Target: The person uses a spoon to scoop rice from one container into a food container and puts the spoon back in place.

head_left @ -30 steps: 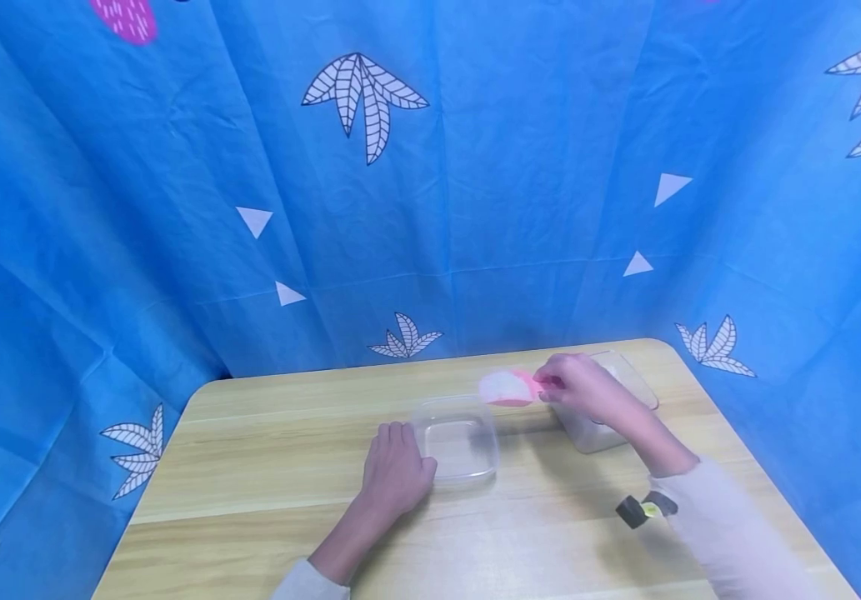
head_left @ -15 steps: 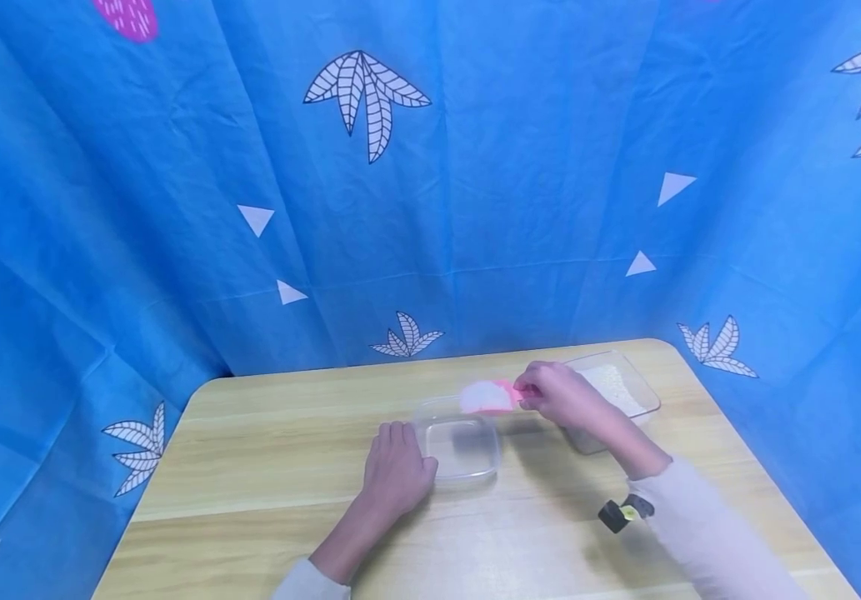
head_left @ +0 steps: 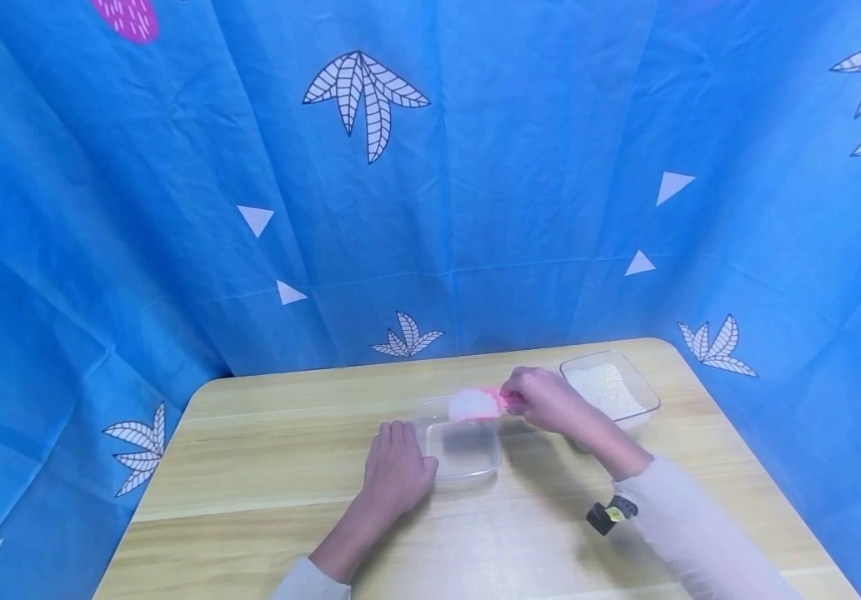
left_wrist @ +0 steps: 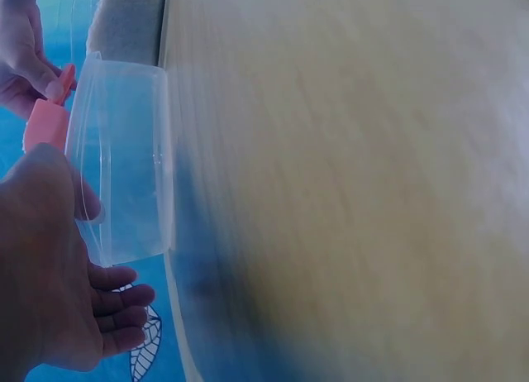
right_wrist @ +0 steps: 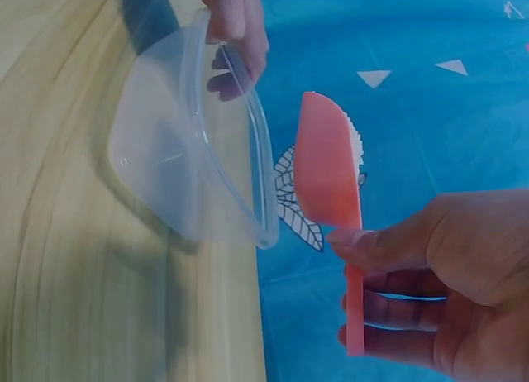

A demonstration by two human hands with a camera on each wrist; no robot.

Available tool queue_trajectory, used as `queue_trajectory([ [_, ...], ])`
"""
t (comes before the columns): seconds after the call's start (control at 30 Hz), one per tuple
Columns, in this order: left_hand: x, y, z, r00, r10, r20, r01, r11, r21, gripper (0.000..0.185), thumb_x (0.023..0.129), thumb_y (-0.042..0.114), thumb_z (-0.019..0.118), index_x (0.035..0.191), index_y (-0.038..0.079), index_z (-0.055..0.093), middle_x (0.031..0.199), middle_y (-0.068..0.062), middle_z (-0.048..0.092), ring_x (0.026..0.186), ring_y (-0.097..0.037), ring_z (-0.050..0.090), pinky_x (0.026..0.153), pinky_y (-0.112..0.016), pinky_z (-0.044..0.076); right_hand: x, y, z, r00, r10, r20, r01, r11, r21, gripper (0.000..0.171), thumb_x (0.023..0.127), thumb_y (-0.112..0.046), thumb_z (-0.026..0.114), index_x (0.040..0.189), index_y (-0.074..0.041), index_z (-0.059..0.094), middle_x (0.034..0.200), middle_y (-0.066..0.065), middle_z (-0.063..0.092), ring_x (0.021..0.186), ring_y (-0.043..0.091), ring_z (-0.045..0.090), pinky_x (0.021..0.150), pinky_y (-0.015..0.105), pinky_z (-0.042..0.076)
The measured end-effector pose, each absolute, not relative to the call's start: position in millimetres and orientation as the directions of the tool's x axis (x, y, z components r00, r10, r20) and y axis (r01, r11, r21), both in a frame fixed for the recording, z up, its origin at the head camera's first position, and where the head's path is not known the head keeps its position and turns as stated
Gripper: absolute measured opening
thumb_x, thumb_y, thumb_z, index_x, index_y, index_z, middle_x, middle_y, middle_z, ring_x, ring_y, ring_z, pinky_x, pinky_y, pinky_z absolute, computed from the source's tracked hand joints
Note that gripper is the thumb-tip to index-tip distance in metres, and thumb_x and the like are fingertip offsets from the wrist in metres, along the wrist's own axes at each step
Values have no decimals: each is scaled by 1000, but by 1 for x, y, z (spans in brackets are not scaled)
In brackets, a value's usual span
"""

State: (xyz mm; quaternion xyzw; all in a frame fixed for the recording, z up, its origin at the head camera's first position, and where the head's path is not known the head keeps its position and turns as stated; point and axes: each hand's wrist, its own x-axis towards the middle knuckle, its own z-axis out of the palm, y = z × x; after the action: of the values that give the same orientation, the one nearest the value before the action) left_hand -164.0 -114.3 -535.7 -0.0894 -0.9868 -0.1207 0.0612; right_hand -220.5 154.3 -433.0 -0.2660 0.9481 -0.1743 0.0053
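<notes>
A clear plastic container (head_left: 462,477) stands near the middle of the wooden table. My left hand (head_left: 397,471) grips its left side, thumb over the rim, as the left wrist view shows. My right hand (head_left: 546,402) pinches the handle of a pink scoop (right_wrist: 325,163). White grains (head_left: 469,406) are heaped in the scoop's bowl, which is held roughly level above the container's far right edge. Further right, a second clear container (head_left: 636,422) holds more white grains (head_left: 604,387); my right forearm hides part of its near side.
The wooden table (head_left: 250,450) has rounded far corners. A blue curtain (head_left: 520,208) with leaf and triangle prints hangs behind and on both sides. A dark device (head_left: 610,515) is strapped at my right wrist.
My right hand has carried the filled scoop left from beside the second container to over the first one's rim. The left hand has stayed put on the container.
</notes>
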Motion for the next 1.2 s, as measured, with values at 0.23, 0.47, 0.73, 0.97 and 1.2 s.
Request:
queue_trajectory([
  [0.23, -163, -114, -536, -978, 161, 136, 189, 954, 233, 37, 86, 30, 57, 107, -1, 55, 95, -9, 48, 90, -25, 39, 80, -35, 36, -220, 144, -435, -855, -514, 69, -509, 806, -301, 15, 84, -6, 80, 96, -14, 80, 88, 0, 69, 79, 13, 61, 71, 30, 54],
  [0.47, -163, -113, -537, -978, 161, 130, 188, 955, 229, 40, 87, 31, 58, 110, -1, 56, 96, -10, 50, 92, -26, 40, 81, -36, 37, -219, 136, -438, -851, -521, 67, -518, 810, -274, 13, 85, -8, 80, 94, -16, 80, 86, -2, 68, 77, 11, 60, 70, 28, 54],
  [0.73, -163, -113, -536, -980, 154, 122, 179, 956, 232, 42, 87, 32, 58, 112, -2, 56, 98, -9, 50, 93, -26, 41, 82, -36, 38, -220, 130, -440, -843, -531, 86, -535, 811, -237, 12, 87, -5, 76, 89, -16, 80, 81, -3, 64, 71, 10, 54, 64, 24, 48],
  [0.97, -164, -113, -536, -980, 156, 124, 181, 958, 221, 41, 88, 32, 58, 111, -1, 56, 97, -10, 50, 93, -26, 41, 82, -36, 38, -219, 127, -440, -837, -538, 94, -545, 811, -211, 9, 88, -7, 77, 89, -15, 81, 79, -1, 65, 70, 12, 54, 61, 25, 47],
  [1.2, -164, -113, -537, -981, 152, 124, 177, 958, 224, 40, 88, 32, 58, 110, -2, 56, 97, -10, 50, 92, -25, 41, 81, -36, 38, -216, 127, -436, -844, -528, 90, -536, 830, -156, 11, 86, -5, 77, 86, -16, 80, 80, -2, 64, 73, 14, 52, 60, 26, 44],
])
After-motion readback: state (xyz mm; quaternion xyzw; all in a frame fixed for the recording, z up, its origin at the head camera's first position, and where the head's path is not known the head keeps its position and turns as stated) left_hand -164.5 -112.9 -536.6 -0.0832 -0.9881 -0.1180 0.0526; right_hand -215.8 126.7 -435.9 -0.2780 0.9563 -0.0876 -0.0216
